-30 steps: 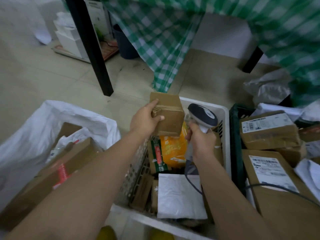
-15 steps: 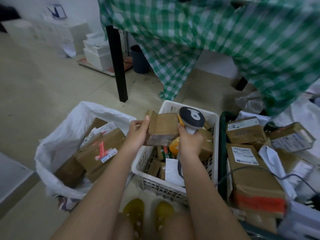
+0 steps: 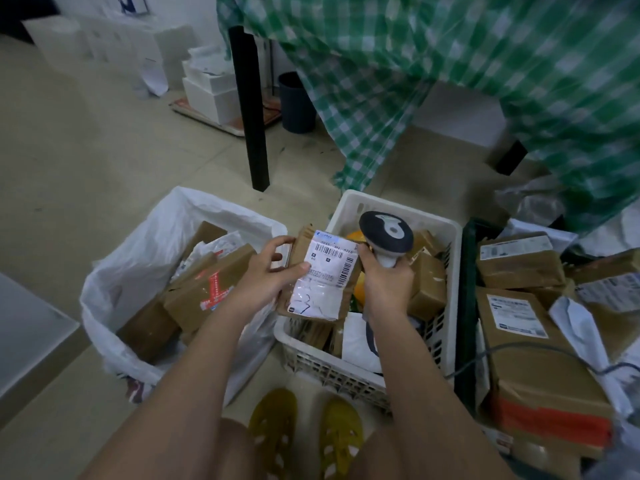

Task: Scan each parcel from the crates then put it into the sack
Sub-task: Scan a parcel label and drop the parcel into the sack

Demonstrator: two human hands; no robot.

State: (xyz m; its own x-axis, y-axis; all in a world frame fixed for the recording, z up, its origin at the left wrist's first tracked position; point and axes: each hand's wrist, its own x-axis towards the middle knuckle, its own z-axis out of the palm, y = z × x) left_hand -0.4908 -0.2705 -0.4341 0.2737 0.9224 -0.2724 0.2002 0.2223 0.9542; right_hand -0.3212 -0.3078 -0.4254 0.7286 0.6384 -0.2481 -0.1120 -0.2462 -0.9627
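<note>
On the left we have the white sack [image 3: 145, 268], its mouth open and several cardboard parcels [image 3: 207, 289] already lying inside. Just beside it, our left hand [image 3: 266, 275] grips the small brown parcel [image 3: 320, 275] by its left edge, thumb on the label [image 3: 323, 271], fingers curled behind. We hold it above the near-left corner of the white crate [image 3: 446, 237], between sack and scanner. Our right hand [image 3: 384, 282] is wrapped tight round the handle of the barcode scanner [image 3: 386, 232], whose head sits just right of the parcel's top.

We judge the main risk to be a missed read: the scanner head seems to point away from the label, and our thumb lies close to the lower barcode, so it could cover the bars. The one-sided grip could also let the parcel twist and drop back into the crate.

The parcel's long axis runs roughly up and down, leaning slightly, label face toward us. Further right stands the dark green crate [image 3: 467, 306] with larger parcels.
</note>
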